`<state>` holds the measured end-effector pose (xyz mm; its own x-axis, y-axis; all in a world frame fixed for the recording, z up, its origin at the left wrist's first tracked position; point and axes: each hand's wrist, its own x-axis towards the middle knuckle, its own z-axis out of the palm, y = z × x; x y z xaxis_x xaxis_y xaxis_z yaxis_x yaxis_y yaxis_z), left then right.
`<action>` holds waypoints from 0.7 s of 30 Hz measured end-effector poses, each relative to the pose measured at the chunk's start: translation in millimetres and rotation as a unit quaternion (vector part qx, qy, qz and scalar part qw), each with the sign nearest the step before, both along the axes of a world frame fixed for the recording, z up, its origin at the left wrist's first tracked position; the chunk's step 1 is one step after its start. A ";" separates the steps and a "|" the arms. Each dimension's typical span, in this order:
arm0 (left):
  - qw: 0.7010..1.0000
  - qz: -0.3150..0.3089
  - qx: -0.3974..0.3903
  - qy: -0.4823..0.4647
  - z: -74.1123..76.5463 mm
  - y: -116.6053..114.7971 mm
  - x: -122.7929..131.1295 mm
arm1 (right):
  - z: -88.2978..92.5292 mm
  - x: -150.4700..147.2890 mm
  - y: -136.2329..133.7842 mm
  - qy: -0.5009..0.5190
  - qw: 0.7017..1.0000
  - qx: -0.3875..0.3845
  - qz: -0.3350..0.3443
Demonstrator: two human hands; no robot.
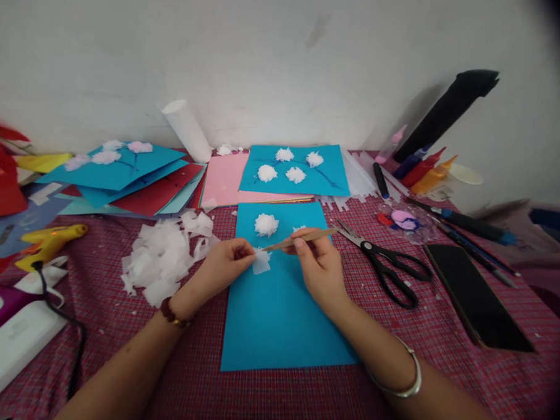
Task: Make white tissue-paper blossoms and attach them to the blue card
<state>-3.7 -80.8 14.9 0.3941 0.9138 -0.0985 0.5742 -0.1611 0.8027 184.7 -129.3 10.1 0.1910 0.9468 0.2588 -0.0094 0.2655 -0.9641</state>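
Note:
My left hand [222, 266] pinches the edge of a small white tissue-paper square [261, 265]. A thin, flat brown stick [320, 234] is gripped in my right hand [321, 270], its pointed end meeting the tissue near my left fingertips. Both hands are over an upright-laid blue paper sheet [270, 324]. On that sheet's upper part sits a fluffy white tissue flower [266, 225]. A second white tuft [299, 228] is mostly hidden behind my right hand. Left of the sheet lies a pile of torn white tissue pieces [162, 254].
Black-handled scissors [382, 264] and a phone [478, 296] lie to the right. Behind is a blue card with white flowers [295, 168]. A yellow glue gun [51, 244], its cord and a white power strip [18, 353] occupy the left. Paint bottles [432, 173] stand at back right.

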 end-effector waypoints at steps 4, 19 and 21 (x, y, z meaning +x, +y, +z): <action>1.000 0.018 0.009 -0.005 -2.9 2.0 2.0 | 6.5 -0.3 -7.4 -0.060 0.997 0.036 0.016; 0.999 0.036 0.018 -0.034 -6.7 2.0 7.0 | 0.9 -3.8 -2.9 -0.336 0.927 0.160 0.049; 0.998 0.043 0.012 -0.041 -2.1 0.1 5.5 | 2.3 -5.3 -3.0 -0.350 0.920 0.165 0.058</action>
<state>1.8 -80.7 12.9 0.3199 0.9463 -0.0467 0.5195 -0.1339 0.8439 179.4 -132.3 12.4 -0.2290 0.7982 0.5571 0.5369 0.5810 -0.6117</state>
